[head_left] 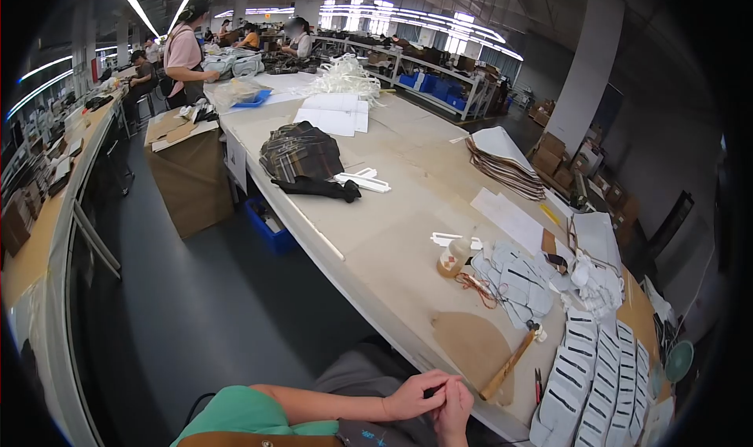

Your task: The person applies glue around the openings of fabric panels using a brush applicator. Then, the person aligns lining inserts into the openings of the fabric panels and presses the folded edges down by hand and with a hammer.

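My left hand (416, 395) and my right hand (454, 412) meet over my lap, close to the table's near edge. Fingers of both are curled and pressed against each other; whether anything small lies between them is hidden. Just beyond, a hammer (508, 367) with a wooden handle rests on a brown rounded sheet (469, 339). Right of it lies a small tool with red handles (538, 386). Pale grey strips with black slots (566, 372) lie in rows at the right. A bottle of yellowish liquid (452, 259) stands near a tangle of reddish cord (478, 287).
The long table (408, 161) carries a plaid cloth bundle (300, 150), white frames (363, 180), paper sheets (333, 116) and a layered stack (506, 163). A large brown box (187, 168) and a blue crate (269, 226) stand by its left side. A person in pink (185, 53) stands at the far end.
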The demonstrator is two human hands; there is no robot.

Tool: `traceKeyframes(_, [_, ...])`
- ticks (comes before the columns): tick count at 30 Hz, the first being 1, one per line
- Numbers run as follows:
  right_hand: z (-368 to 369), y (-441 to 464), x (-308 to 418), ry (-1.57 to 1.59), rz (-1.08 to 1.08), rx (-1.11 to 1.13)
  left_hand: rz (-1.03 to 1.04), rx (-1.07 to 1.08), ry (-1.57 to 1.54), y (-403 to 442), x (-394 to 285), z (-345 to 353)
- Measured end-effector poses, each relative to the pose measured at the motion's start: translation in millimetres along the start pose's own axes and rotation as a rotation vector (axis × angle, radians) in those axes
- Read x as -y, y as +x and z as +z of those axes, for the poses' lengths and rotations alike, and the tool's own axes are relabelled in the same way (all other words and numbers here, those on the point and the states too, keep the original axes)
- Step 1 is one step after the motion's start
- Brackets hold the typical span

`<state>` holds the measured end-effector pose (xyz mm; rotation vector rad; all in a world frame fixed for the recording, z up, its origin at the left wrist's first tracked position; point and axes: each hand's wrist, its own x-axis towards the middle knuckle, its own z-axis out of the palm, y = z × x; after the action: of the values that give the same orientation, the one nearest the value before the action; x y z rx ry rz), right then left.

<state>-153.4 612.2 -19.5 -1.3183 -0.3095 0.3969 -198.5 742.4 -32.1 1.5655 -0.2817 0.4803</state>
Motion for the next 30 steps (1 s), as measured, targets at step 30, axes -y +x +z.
traceKeyframes(30, [-8.4, 58.6, 13.3, -0.278, 0.273, 0.54, -0.014, -0.024, 0.302, 62.0, -24.6, -60.3])
